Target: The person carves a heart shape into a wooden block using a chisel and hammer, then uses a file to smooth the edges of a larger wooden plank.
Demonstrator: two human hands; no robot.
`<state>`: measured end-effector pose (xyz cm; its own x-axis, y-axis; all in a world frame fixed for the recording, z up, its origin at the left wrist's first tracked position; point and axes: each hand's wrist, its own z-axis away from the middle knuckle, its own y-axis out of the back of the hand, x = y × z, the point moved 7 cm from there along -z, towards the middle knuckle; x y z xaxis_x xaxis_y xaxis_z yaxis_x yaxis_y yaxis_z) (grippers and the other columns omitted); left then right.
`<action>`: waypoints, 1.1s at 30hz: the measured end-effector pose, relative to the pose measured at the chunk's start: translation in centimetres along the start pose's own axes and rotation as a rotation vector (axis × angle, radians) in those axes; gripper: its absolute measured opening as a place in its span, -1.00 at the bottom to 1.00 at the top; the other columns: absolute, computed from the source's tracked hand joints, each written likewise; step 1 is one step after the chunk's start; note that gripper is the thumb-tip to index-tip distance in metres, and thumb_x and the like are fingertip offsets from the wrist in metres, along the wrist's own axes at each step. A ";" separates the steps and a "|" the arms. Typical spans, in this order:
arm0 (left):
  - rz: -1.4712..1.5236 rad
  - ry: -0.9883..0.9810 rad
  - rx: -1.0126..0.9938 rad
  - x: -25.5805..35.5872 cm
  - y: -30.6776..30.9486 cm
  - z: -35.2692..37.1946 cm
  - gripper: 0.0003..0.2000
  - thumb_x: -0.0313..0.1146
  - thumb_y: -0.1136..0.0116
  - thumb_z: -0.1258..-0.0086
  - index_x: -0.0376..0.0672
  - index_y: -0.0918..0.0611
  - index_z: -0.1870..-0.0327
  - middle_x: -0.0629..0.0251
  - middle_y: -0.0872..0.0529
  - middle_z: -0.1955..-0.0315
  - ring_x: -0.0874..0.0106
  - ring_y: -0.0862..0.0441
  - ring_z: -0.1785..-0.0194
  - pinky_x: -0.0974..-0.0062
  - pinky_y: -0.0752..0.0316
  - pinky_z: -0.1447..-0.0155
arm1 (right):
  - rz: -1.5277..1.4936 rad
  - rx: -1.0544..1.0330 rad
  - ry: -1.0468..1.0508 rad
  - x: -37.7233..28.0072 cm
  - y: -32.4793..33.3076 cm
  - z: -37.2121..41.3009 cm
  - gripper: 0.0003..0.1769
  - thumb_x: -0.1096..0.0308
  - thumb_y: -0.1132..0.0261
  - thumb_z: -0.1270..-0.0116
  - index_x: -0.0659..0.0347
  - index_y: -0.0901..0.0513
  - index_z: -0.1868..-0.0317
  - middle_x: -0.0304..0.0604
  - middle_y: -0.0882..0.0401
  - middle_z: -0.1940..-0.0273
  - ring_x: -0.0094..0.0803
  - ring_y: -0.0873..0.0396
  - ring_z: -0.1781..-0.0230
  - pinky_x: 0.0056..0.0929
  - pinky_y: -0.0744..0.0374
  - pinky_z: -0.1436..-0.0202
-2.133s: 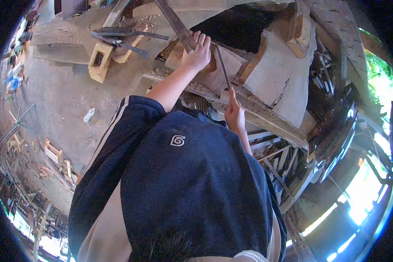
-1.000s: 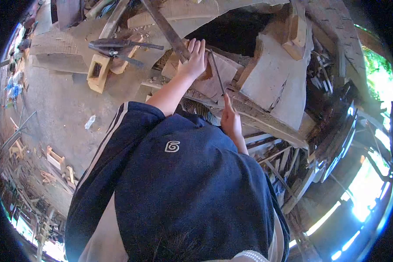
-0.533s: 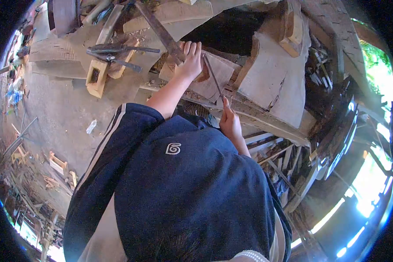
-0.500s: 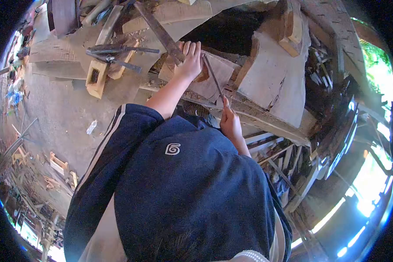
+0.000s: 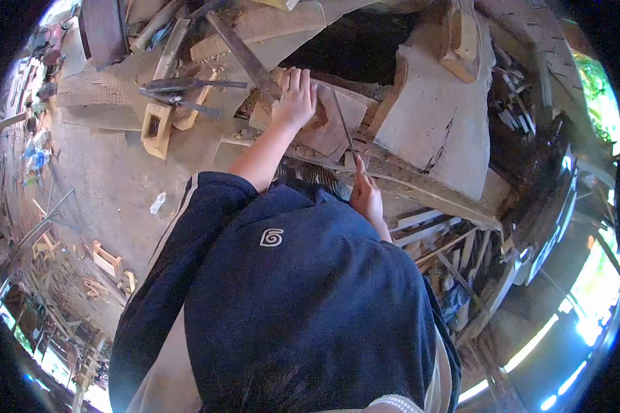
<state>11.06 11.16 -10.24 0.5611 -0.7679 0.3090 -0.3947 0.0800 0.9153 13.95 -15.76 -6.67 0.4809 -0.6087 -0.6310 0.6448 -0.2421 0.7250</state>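
My left hand [image 5: 296, 102] lies on a square wooden board [image 5: 337, 124], its fingers against the lower end of a long flat bar [image 5: 244, 58]. A dark round patch shows in the board beside this hand. My right hand [image 5: 366, 193] grips the near end of a thin dark rod-like tool [image 5: 343, 120], with the index finger stretched along it. The tool slants up and left across the board's right part. The handle is mostly hidden in my fingers.
A thick slab [image 5: 430, 124] stands right of the board, with a wood block [image 5: 461, 45] above it. Clamp-like tools [image 5: 179, 89] rest on a mortised block [image 5: 156, 131] at left. A dark hollow [image 5: 355, 45] gapes beyond the board. Scrap wood [image 5: 455, 241] lies lower right.
The thin tool's far tip has shifted right, away from my left hand. My left hand has moved slightly left, and the view has shifted a little.
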 end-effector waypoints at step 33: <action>-0.300 0.152 -0.076 0.4 0.5 0.1 -0.28 -0.04 -0.03 -0.33 0.14 -0.13 -0.53 -0.03 -0.32 -0.29 0.02 -0.39 -0.17 0.00 -0.27 -0.22 | -0.024 -0.191 -0.010 -1.5 1.0 -6.9 -0.31 0.48 -0.03 -0.34 -0.09 -0.19 -0.49 0.32 -0.59 0.13 0.27 -0.60 0.19 0.10 -0.57 0.11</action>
<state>11.02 10.89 -9.73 0.7483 -0.6612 0.0534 -0.1440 -0.0833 0.9861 17.93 -9.90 -6.93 0.4587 -0.6118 -0.6445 0.7575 -0.1100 0.6435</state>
